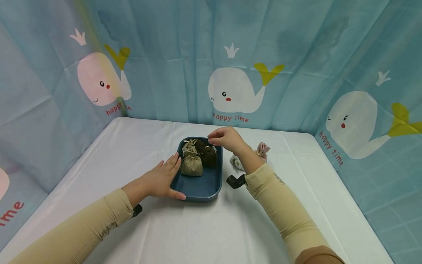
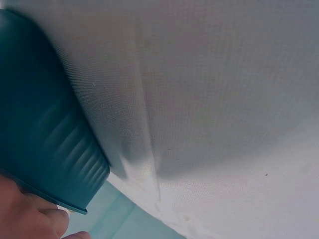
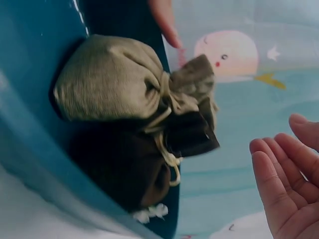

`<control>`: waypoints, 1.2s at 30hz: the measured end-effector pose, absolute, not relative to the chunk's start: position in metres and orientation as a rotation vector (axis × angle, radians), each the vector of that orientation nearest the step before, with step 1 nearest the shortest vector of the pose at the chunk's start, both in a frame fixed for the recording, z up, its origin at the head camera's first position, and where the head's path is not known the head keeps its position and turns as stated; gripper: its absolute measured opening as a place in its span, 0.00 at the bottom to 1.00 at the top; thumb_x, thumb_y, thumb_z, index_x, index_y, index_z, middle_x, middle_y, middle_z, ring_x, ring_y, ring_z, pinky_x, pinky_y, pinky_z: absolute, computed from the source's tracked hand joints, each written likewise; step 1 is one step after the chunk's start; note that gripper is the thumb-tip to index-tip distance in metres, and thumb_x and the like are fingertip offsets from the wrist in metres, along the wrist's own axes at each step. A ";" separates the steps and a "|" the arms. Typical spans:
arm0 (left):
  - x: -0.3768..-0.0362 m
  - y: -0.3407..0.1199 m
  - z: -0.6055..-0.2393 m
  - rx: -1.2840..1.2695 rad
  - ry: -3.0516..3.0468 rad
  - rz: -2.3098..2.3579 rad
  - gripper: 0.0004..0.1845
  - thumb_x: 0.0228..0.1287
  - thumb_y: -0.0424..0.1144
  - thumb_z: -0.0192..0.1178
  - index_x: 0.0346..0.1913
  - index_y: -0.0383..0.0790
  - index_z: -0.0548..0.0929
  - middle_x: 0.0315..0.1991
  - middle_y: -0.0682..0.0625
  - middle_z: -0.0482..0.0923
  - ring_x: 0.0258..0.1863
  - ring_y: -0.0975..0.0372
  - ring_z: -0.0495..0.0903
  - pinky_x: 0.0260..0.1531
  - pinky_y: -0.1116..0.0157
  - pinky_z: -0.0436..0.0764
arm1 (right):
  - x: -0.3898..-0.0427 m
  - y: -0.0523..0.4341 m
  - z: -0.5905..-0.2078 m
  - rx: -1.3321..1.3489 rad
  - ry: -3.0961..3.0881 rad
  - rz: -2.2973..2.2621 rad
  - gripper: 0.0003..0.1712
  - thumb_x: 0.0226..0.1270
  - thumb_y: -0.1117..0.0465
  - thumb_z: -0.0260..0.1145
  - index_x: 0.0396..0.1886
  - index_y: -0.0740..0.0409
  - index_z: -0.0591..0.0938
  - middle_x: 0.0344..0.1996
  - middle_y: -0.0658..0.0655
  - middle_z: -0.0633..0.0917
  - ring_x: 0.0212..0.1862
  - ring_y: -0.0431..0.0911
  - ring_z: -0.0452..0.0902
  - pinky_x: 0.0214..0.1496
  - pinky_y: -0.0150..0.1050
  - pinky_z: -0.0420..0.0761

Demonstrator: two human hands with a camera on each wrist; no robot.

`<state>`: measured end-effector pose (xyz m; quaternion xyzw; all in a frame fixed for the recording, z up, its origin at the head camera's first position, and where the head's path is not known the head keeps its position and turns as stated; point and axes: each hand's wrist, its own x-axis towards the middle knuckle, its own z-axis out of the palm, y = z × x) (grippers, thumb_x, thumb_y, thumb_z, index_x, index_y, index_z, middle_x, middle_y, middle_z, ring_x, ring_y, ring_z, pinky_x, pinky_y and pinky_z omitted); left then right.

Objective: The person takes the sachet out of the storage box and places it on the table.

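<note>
The left hand (image 1: 161,179) lies flat against the left wall of a dark blue plastic tray (image 1: 201,185), fingers straight and thumb along the near corner; its grip is not closed on anything. The right hand (image 1: 225,138) hovers over the far right corner of the tray with fingers loosely bent, and in the right wrist view these fingers (image 3: 279,184) are relaxed and hold nothing.

Just below the right hand, inside the tray, sit an olive drawstring pouch (image 1: 191,164) and a dark brown drawstring pouch (image 1: 207,154), touching each other; a third beige pouch (image 1: 189,146) behind them is mostly hidden. The pouches are of coarse woven cloth, tied with pale cord.

To the right of the right wrist, on the white cloth-covered worktop (image 1: 184,227), lies a pink pouch (image 1: 263,149), and a pale one (image 1: 236,162) is partly covered by the forearm. In the left wrist view, only the ribbed rounded corner of the tray and a fingertip are seen.
</note>
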<state>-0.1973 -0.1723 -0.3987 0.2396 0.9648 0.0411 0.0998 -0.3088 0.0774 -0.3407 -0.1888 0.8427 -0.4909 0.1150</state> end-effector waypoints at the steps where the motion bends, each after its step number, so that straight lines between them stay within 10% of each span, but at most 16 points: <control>1: -0.197 -0.172 -0.398 0.712 2.855 0.129 0.69 0.36 0.81 0.48 0.71 0.33 0.40 0.72 0.39 0.31 0.71 0.49 0.35 0.64 0.45 0.47 | -0.309 0.074 -0.341 -0.562 2.470 -1.432 0.15 0.58 0.59 0.67 0.45 0.60 0.83 0.39 0.55 0.84 0.41 0.48 0.81 0.48 0.42 0.78; 36: -0.199 -0.173 -0.399 0.701 2.842 0.120 0.70 0.35 0.83 0.46 0.71 0.33 0.38 0.72 0.40 0.31 0.71 0.51 0.34 0.64 0.45 0.46 | -0.311 0.024 -0.363 -0.708 2.539 -1.044 0.17 0.55 0.58 0.70 0.45 0.54 0.84 0.39 0.49 0.85 0.41 0.40 0.79 0.46 0.35 0.77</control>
